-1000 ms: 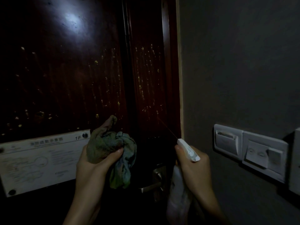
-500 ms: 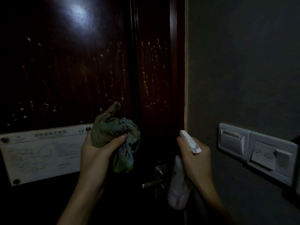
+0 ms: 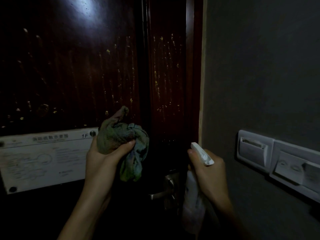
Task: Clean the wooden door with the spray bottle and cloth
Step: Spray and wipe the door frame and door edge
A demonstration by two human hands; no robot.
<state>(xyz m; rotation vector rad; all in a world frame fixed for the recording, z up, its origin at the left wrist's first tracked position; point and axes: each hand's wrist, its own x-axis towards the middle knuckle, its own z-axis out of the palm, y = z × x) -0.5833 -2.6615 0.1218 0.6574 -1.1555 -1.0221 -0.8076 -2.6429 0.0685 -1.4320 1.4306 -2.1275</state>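
Dimly lit, the dark reddish-brown wooden door [image 3: 72, 70] filled the left and middle of the view, its panels streaked with pale droplets and yellowish specks. The left hand [image 3: 102, 158] gripped a crumpled green-and-blue cloth [image 3: 124, 141], thumb curled over its front, the bundle held up in front of the door with a loose end hanging below the fingers. The right hand [image 3: 207, 170] was wrapped round the neck of a white plastic spray bottle [image 3: 194, 201], its nozzle pointing up and left toward the door's right edge, a finger lying along the front of the spray head. Between the two hands a silver lever door handle [image 3: 164, 189] stuck out. A white floor-plan sign marked "1F" [image 3: 41, 158] was fixed to the door at left. White wall switch plates [image 3: 259, 151] sat on the grey wall [image 3: 259, 66] at right.
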